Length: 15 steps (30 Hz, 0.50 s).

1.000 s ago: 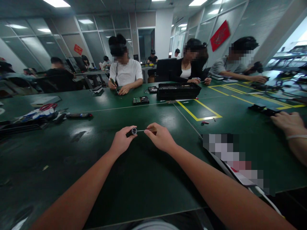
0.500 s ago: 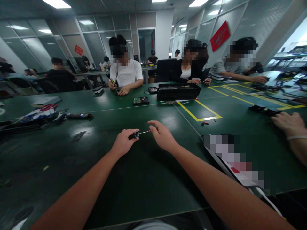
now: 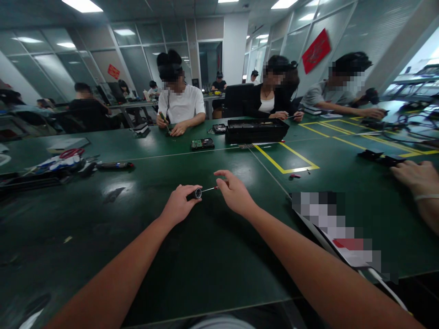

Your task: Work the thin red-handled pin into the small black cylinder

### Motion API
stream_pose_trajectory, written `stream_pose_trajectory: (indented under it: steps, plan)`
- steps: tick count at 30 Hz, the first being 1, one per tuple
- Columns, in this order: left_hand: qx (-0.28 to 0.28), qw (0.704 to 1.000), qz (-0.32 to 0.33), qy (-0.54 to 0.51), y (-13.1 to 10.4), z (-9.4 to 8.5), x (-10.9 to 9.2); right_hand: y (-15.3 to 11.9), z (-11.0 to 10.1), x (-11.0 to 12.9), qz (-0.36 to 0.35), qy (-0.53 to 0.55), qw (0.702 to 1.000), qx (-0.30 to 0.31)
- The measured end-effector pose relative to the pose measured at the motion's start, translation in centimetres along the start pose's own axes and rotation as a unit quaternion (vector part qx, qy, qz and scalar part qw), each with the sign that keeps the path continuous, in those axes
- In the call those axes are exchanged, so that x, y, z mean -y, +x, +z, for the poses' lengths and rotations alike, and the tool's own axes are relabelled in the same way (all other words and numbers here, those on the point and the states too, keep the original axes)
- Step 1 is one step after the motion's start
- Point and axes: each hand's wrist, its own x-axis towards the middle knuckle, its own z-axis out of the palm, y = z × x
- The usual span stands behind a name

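Note:
My left hand [image 3: 178, 204] is closed round a short black cylinder [image 3: 194, 194], whose pale-rimmed round end faces toward me. From beside that end a thin metal shaft [image 3: 208, 189] runs right to a small red part at my right fingers. It looks like a slim screwdriver; most of its handle is hidden. My right hand [image 3: 236, 194] is curled round it, with thumb and forefinger held a little apart. Both hands are just above the green table [image 3: 206, 256]. I cannot tell whether the shaft's tip goes into the cylinder or only touches it.
A tablet-like device [image 3: 329, 233] with a white cable lies by my right forearm. Beyond are a black bin [image 3: 256, 131], a circuit board [image 3: 202, 144] and a pen-shaped tool [image 3: 115, 166]. A co-worker's hand [image 3: 416, 178] is at the right; other people sit opposite.
Both hands and the things in them keep nearly the same pose. The whole view has shifted slightly; the right forefinger and thumb have barely moved.

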Motion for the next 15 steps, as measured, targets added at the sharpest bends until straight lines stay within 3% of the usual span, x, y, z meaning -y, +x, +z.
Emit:
stream_pose_trajectory:
  steps: [3, 9, 15]
  plan:
    - [-0.002, 1.000, -0.010, -0.002, 0.05, 0.04, -0.06, -0.08, 0.07, -0.10, -0.019, 0.023, 1.000, 0.005]
    - [-0.003, 1.000, -0.016, -0.004, 0.03, 0.14, -0.15, 0.10, 0.25, -0.63, 0.016, 0.034, 0.999, -0.020]
    - [-0.016, 1.000, -0.005, -0.016, 0.05, -0.27, -0.47, 0.64, 0.70, -1.00, 0.029, 0.213, 0.975, -0.051]
